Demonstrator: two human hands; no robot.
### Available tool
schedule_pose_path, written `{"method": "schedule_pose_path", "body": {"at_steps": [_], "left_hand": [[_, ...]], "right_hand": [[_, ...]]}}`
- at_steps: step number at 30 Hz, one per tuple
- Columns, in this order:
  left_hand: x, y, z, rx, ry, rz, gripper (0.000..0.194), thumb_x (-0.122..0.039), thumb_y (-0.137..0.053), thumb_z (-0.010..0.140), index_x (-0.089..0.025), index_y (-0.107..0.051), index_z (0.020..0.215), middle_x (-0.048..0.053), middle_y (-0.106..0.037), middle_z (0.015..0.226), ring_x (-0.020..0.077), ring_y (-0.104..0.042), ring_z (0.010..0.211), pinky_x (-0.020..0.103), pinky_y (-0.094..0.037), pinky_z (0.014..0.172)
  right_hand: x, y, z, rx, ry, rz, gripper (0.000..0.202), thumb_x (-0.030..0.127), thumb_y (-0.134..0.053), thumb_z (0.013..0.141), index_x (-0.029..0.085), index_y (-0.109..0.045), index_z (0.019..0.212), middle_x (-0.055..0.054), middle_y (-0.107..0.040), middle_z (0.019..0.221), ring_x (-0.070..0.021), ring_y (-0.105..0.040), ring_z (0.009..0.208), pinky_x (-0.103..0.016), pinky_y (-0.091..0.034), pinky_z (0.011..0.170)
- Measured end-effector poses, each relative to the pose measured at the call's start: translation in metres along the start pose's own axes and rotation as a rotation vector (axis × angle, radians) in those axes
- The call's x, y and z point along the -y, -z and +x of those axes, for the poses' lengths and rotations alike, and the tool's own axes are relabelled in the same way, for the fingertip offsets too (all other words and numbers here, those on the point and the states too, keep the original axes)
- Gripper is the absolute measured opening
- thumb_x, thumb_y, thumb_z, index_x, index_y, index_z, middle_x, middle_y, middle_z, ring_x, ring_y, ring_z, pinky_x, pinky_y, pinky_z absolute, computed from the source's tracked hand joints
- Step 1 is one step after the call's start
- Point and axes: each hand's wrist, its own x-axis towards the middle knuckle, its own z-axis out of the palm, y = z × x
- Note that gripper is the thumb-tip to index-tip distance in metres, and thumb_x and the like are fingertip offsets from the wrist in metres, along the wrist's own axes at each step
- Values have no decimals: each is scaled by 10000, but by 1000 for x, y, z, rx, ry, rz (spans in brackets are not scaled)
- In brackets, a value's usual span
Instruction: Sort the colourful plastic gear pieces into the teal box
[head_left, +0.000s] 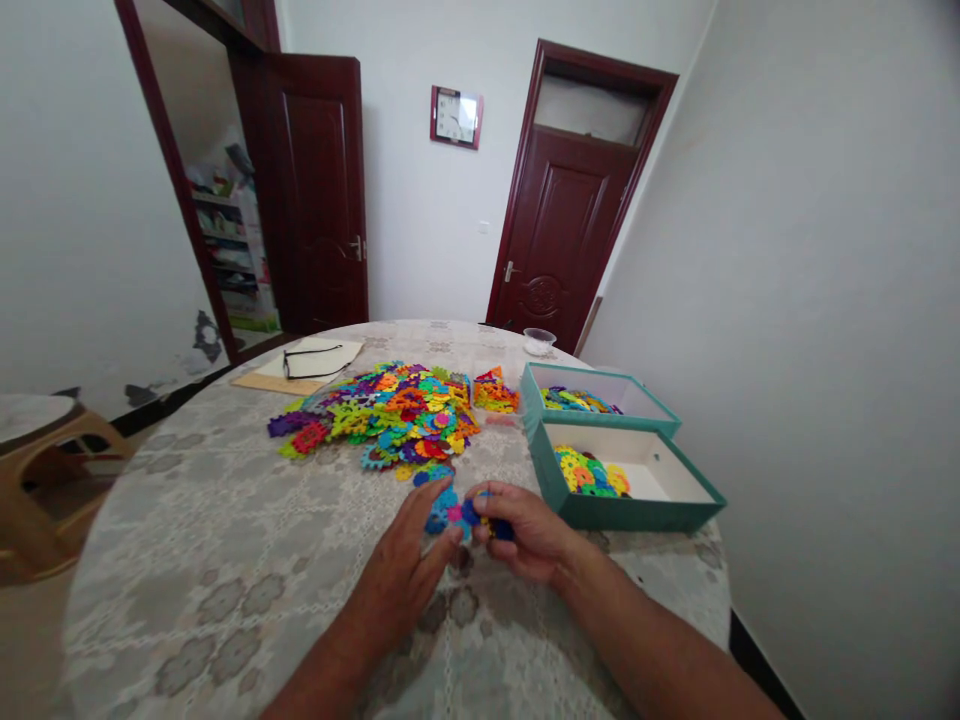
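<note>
Several toy gears in light blue and dark blue, with a pink one among them, lie in a small cluster on the table in front of me. My left hand is beside this cluster, thumb and forefinger apart around its near-left side. From the right, my right hand is closed on dark blue toy gears, with a bit of yellow showing between the fingers. Beyond both hands spreads a big heap of multicoloured toy gears; its nearest pieces almost reach the cluster.
Right of my hands stands a green box with gears inside, and behind it another green box. A clear container holds orange and yellow pieces. Glasses lie on papers at the far left; a clear bowl stands at the back.
</note>
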Motion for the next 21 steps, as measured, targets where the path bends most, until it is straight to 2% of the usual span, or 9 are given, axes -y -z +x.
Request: {"method": "schedule_pose_path", "body": {"at_steps": [2,4,7,9,11,14,16,18,21], "left_hand": [[4,-2,-1,-29,-15,27,476,-340,-548,1017,-244,-518,1483,131,-584,1510,273,-565,1399,475,-480,1187],[11,-5,-3,-62,-41,76,443,-301,-543,1003,-235,-549,1441,130,-604,1479,272,-561,1393,497,-456,1205],[20,-8,-7,-69,-32,169,430,-278,-574,957,-213,-592,1381,153,-621,1436,304,-556,1377,539,-449,1195],[21,-8,-8,-4,13,213,438,-315,-651,913,-203,-620,1335,163,-626,1409,326,-561,1352,541,-465,1172],[17,-7,-7,68,58,237,478,-377,-738,864,-193,-643,1294,171,-626,1387,343,-562,1332,536,-472,1155],[8,-6,-6,111,60,260,495,-420,-787,835,-173,-662,1245,183,-621,1370,353,-549,1328,532,-452,1160],[4,-5,-6,130,30,277,443,-398,-781,841,-175,-672,1208,174,-633,1338,345,-554,1310,522,-447,1156],[2,-5,-5,157,7,296,390,-366,-775,841,-190,-680,1175,156,-652,1289,332,-572,1274,512,-459,1132],[1,-4,-4,192,1,321,348,-372,-764,856,-214,-689,1157,138,-667,1248,319,-591,1232,499,-473,1093]], "right_hand": [[25,6,-12,-94,154,-70,393,349,-881,719,170,-645,977,26,-605,671,-78,-517,526,-132,-200,368],[50,22,-22,-230,345,-170,388,379,-846,756,185,-647,1026,29,-613,673,-84,-511,526,-136,-240,378],[78,59,-27,-539,612,-339,425,402,-816,749,189,-661,1082,2,-677,740,-127,-601,601,-173,-380,441],[85,85,-25,-741,695,-472,439,418,-784,758,184,-682,1116,-38,-733,861,-164,-669,713,-239,-504,573],[85,103,-23,-897,759,-625,438,426,-741,779,177,-705,1137,-79,-760,1014,-205,-702,860,-326,-559,746],[77,107,-25,-1037,803,-895,432,429,-671,830,165,-738,1165,-111,-763,1092,-260,-696,973,-423,-533,904],[71,94,-28,-1064,849,-1052,415,424,-618,882,166,-746,1180,-120,-764,1084,-283,-695,986,-457,-518,939],[61,75,-30,-980,938,-1170,356,389,-567,936,182,-741,1168,-116,-757,1104,-280,-692,1015,-453,-514,960],[38,49,-24,-608,979,-1352,264,291,-514,987,216,-718,1138,-105,-735,1136,-257,-677,1076,-427,-513,995]]}}
